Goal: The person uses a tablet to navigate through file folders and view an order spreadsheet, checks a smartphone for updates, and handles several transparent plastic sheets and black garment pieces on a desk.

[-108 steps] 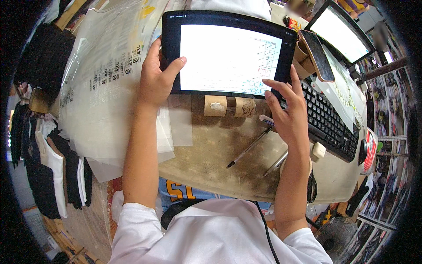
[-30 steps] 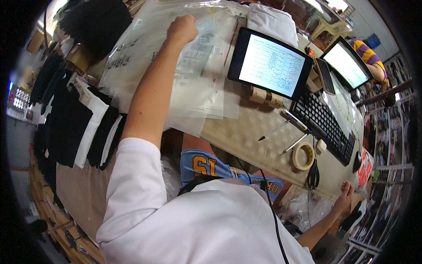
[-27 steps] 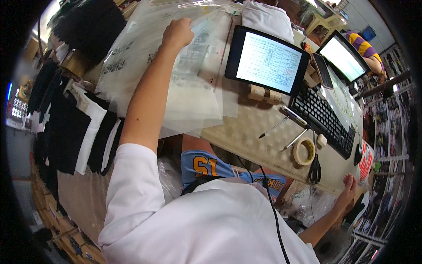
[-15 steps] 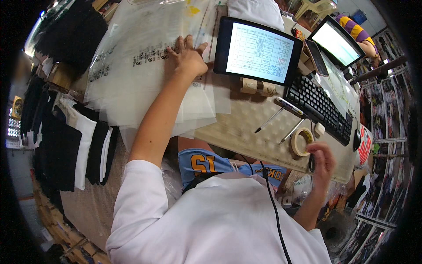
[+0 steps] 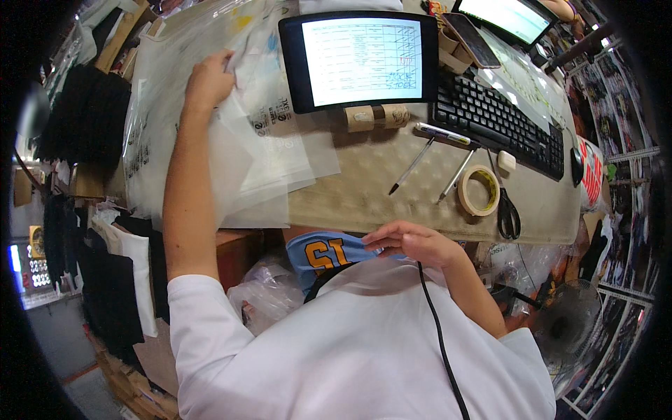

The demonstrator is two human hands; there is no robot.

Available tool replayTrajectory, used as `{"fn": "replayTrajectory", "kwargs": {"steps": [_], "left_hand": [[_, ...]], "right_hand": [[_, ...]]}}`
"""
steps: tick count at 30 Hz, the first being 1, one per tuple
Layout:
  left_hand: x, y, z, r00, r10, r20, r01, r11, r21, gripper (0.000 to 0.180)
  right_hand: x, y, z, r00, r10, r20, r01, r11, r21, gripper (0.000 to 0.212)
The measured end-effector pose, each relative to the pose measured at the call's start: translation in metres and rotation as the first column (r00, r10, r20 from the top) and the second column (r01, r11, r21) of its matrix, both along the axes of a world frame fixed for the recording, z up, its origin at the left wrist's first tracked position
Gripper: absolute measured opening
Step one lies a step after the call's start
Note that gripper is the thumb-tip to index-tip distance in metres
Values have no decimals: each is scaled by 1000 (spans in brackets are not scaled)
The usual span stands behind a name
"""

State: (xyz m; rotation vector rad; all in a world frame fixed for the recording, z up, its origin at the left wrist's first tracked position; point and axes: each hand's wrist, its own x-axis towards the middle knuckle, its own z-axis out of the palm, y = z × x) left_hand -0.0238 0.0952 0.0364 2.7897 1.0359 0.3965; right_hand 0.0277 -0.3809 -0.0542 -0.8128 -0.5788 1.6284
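At the left of the table, my left hand [image 5: 212, 80] is closed on the edge of a clear plastic bag [image 5: 231, 150], which is blurred and lifted at an angle. Beneath it lie more clear plastic bags [image 5: 308, 157] with small black print. My right hand [image 5: 413, 243] hovers in front of my chest, just off the table's front edge, its fingers stretched out and holding nothing. Beyond the bags stands a tablet [image 5: 360, 63] showing a table of text, leaning behind cardboard rolls [image 5: 376, 117].
On the right lie a black keyboard [image 5: 497, 122], pens [image 5: 411, 166], a tape roll [image 5: 478, 190], scissors [image 5: 509, 217] and a white eraser-like block [image 5: 506, 162]. A phone [image 5: 470, 40] rests near a monitor [image 5: 507, 17]. Dark folded clothes [image 5: 112, 280] are stacked at left; a fan [image 5: 567, 322] stands at right.
My left hand has moved left and grasped a plastic bag, raising it. My right hand has come from beside the tape roll to my chest. The whole view has shifted.
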Motion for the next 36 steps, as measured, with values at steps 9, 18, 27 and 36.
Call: {"fn": "replayTrajectory", "kwargs": {"steps": [9,18,27,36], "left_hand": [[-13,24,3,990,-31,140,37,999,-34,45],[22,-53,-34,955,-84,-284,131,980,150,37],[9,-2,-60,814,-113,-570,288,930,227,38],[-20,78,-72,930,-292,-222,267,954,-136,41]], "right_hand": [[-1,46,12,832,459,312,-447,887,-114,60],[2,46,-7,916,384,117,-389,921,27,62],[-3,37,-6,992,120,-33,-111,972,205,52],[-2,18,-13,996,-36,-79,55,968,246,41]]}}
